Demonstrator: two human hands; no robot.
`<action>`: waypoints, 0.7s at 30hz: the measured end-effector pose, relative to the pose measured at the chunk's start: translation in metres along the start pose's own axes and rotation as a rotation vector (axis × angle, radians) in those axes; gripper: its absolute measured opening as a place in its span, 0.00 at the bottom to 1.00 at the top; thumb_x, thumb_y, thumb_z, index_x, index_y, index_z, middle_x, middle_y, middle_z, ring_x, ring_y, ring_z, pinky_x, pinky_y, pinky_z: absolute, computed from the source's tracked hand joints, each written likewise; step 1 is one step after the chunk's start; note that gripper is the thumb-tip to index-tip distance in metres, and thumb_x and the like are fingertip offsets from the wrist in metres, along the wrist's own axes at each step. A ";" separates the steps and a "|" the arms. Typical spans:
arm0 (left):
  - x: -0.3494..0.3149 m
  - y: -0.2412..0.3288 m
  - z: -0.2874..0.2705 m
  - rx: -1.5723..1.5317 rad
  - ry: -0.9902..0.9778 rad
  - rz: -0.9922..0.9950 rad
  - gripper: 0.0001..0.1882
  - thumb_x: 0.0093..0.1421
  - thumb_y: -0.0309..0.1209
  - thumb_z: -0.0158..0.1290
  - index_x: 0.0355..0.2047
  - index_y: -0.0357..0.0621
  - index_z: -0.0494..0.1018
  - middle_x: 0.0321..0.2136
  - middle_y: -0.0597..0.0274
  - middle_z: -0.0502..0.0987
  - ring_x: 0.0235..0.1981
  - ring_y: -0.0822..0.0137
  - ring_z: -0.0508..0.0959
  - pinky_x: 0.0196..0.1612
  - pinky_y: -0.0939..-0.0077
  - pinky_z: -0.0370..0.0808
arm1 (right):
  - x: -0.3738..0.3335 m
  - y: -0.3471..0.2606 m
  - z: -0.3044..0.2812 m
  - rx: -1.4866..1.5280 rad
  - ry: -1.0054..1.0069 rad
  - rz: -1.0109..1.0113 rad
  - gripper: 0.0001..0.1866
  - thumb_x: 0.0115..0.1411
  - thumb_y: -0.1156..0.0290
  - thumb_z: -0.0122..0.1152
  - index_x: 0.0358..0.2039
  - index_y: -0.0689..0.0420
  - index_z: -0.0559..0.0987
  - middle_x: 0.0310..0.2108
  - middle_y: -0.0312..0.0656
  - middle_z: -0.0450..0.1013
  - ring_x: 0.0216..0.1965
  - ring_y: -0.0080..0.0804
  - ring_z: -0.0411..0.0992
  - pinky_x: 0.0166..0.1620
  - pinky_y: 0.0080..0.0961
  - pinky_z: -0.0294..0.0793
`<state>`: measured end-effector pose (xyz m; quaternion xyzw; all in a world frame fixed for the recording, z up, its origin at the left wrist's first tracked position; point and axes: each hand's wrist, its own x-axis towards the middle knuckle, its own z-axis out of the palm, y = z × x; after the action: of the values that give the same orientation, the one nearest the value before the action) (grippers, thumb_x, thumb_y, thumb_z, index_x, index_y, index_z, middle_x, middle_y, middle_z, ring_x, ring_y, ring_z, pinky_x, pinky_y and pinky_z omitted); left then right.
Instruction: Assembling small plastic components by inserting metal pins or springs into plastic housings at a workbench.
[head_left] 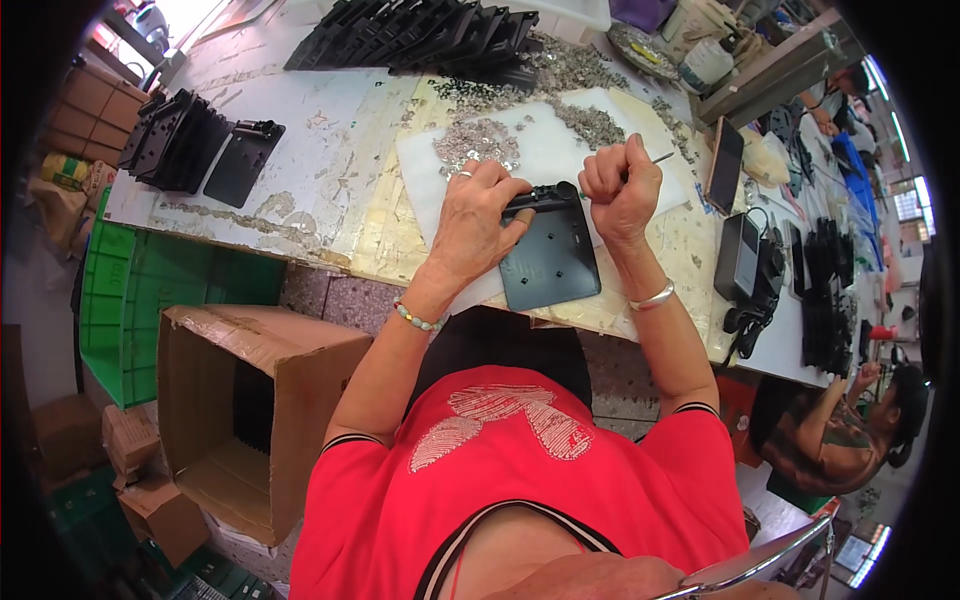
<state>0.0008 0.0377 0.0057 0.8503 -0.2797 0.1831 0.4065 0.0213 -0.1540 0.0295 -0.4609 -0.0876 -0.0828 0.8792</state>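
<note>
A black flat plate (548, 262) with a thick rounded bar along its far edge lies at the table's front edge, on a white foam sheet (425, 180). My left hand (475, 222) grips the bar at its left end, thumb and fingers closed round it. Just right of the bar, my right hand (622, 192) is raised in a fist. From that fist a thin metal rod (662, 157) sticks out to the right; its other end is hidden. Small shiny metal pieces (475, 145) are heaped on the sheet beyond my left hand.
More black plates stand in a row (410, 38) at the back and a stack (172, 140) at the left. A phone (724, 165) leans at the right, near a black boxy device (737, 255). An open carton (270, 335) and green crate (180, 290) sit lower left. Another person (845, 430) sits far right.
</note>
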 end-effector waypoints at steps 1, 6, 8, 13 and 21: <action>0.000 0.000 0.000 0.002 0.002 0.000 0.13 0.46 0.28 0.63 0.33 0.42 0.77 0.31 0.58 0.71 0.38 0.57 0.71 0.41 0.64 0.66 | -0.002 0.001 0.001 0.000 0.002 0.002 0.28 0.70 0.61 0.41 0.10 0.53 0.57 0.09 0.32 0.51 0.13 0.19 0.47 0.17 0.22 0.45; 0.001 0.000 0.001 0.001 0.001 -0.001 0.13 0.45 0.27 0.63 0.33 0.42 0.77 0.31 0.58 0.71 0.38 0.57 0.71 0.41 0.63 0.66 | -0.014 0.010 0.011 -0.566 -0.195 -0.259 0.29 0.71 0.64 0.38 0.10 0.56 0.59 0.09 0.33 0.54 0.13 0.20 0.49 0.19 0.23 0.48; 0.001 0.000 0.001 -0.007 0.002 -0.001 0.13 0.45 0.27 0.64 0.33 0.42 0.78 0.31 0.58 0.71 0.38 0.57 0.71 0.41 0.63 0.66 | -0.014 0.012 0.013 -0.641 -0.209 -0.311 0.28 0.71 0.65 0.39 0.10 0.57 0.60 0.09 0.34 0.56 0.13 0.20 0.51 0.19 0.23 0.48; 0.000 0.000 0.001 0.009 0.014 0.004 0.13 0.45 0.27 0.64 0.34 0.42 0.78 0.31 0.59 0.71 0.38 0.57 0.71 0.41 0.64 0.66 | -0.012 0.017 0.015 -0.719 -0.147 -0.315 0.28 0.71 0.64 0.41 0.11 0.58 0.61 0.09 0.33 0.57 0.13 0.19 0.51 0.19 0.22 0.48; -0.001 -0.001 0.002 0.013 0.016 0.004 0.13 0.45 0.27 0.64 0.34 0.42 0.79 0.30 0.59 0.72 0.37 0.58 0.71 0.42 0.65 0.67 | -0.005 0.012 0.005 -0.276 0.004 -0.109 0.27 0.69 0.60 0.45 0.12 0.55 0.60 0.10 0.30 0.53 0.13 0.17 0.48 0.17 0.21 0.46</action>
<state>0.0007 0.0368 0.0039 0.8509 -0.2769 0.1922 0.4030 0.0190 -0.1429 0.0213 -0.5716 -0.0985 -0.1429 0.8020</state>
